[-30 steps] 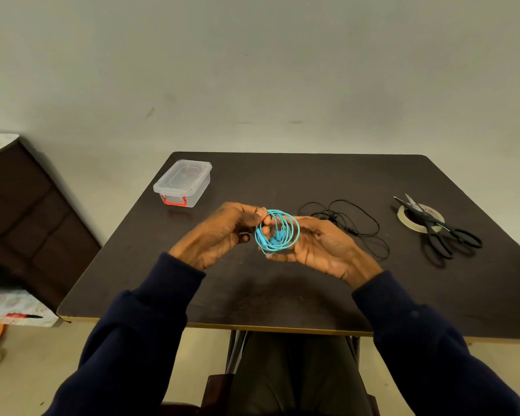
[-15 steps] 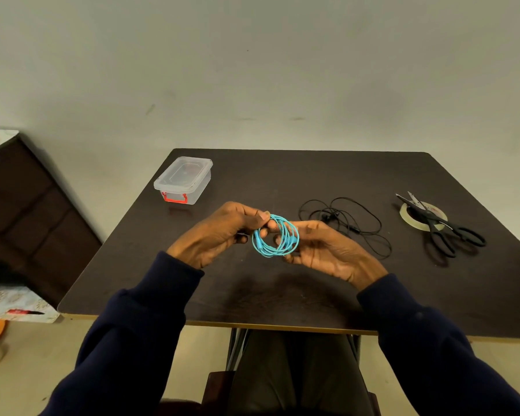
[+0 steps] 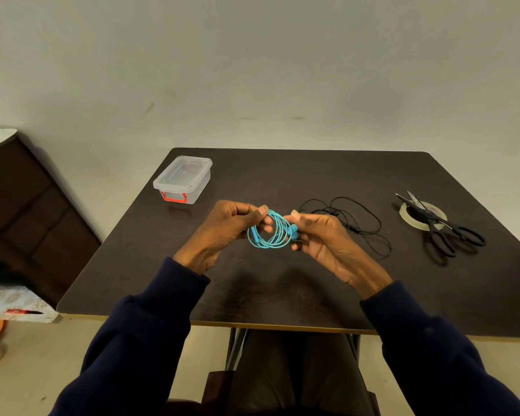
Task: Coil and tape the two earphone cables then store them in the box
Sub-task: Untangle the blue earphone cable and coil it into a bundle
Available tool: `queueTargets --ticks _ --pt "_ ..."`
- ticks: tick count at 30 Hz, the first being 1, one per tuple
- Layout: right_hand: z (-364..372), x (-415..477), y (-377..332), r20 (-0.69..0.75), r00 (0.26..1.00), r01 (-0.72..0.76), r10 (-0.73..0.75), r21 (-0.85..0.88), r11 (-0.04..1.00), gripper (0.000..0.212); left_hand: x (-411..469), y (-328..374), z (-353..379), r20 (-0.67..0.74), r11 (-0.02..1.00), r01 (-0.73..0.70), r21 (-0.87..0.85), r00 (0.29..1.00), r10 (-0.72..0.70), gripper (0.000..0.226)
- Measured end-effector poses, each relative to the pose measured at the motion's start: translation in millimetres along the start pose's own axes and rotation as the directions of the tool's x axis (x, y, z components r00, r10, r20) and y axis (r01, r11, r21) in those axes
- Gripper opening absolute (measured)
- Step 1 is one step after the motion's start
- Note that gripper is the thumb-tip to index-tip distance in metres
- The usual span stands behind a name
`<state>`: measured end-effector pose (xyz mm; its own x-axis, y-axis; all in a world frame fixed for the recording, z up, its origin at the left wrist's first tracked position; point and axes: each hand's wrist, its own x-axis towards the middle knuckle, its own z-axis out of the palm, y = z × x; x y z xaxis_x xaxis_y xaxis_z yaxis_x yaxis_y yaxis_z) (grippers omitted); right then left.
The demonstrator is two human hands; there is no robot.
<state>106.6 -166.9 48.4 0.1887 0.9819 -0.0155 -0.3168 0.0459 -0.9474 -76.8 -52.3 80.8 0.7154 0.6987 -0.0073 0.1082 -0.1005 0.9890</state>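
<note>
Hands [image 3: 227,228] [image 3: 320,235] around blue earphone coil [image 3: 266,244]; tape [image 3: 405,214] markings perhaps lettering, unreadable.

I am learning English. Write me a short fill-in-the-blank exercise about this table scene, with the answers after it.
1. The left hand and right hand hold the coiled blue cable above the ____.
2. The loose cable is ____.
3. The ____ lie on the tape roll.
Answers: table; black; scissors.

— Item one: left hand [image 3: 224,231]?
— Raised, fingers curled, thumb and fingertips pinching the left side of the blue cable coil [image 3: 271,237].
— Item two: right hand [image 3: 323,238]?
— Level with it, pinching the coil's right side; forearms angled inward.
</note>
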Motion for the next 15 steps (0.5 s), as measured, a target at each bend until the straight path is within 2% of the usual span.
queueTargets --ticks 2,5,9,12,15 --pt "2.0 0.5 -3.3 0.021 0.999 -0.023 0.024 -0.049 0.999 0.041 0.3 0.1 1.9 -0.008 1.0 -0.014 0.009 1.0 0.014 0.025" --pt "4.5 2.2 -5.7 -0.022 1.0 -0.011 0.008 -0.162 0.987 0.037 -1.4 -0.1 3.4 0.022 1.0 -0.008 -0.015 1.0 0.009 0.029" --pt "7.1 3.7 -3.5 -0.08 0.995 0.036 -0.057 -0.248 0.968 0.037 -5.9 -2.2 3.2 0.063 0.983 0.064 -0.174 0.997 -0.054 0.03" --pt "8.9 3.0 -3.0 -0.064 0.997 0.025 -0.037 -0.179 0.983 0.034 -8.8 -5.3 4.2 0.091 0.937 0.118 -0.33 0.992 -0.093 0.027" --pt "8.4 1.9 -1.9 -0.014 1.0 -0.015 0.015 -0.03 0.999 0.031 -7.9 -5.5 4.6 0.098 0.915 0.157 -0.371 0.987 -0.13 0.027"
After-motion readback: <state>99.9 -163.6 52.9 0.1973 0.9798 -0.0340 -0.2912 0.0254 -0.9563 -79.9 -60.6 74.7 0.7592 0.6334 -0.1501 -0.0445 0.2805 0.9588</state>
